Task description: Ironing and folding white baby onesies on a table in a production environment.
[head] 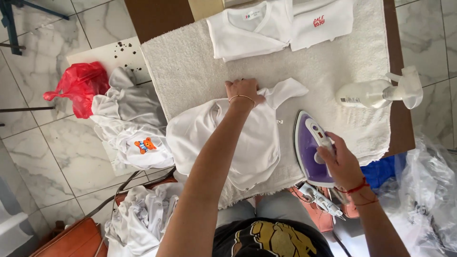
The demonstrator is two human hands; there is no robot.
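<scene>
Marble-tile floor; brown counter (159,16) spread with a white towel (190,71). Your left hand (244,90) presses flat, fingers loose, on the white baby garment (252,143) at frame centre, which lies lengthwise top to bottom, one sleeve toward upper right. Your right hand (342,164) clenches the purple iron (312,147), tip toward frame top, just right of the garment. Spray bottle (376,93) at right.

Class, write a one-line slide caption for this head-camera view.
Left hand presses a white garment flat on the towel while right hand grips a purple iron.
</scene>
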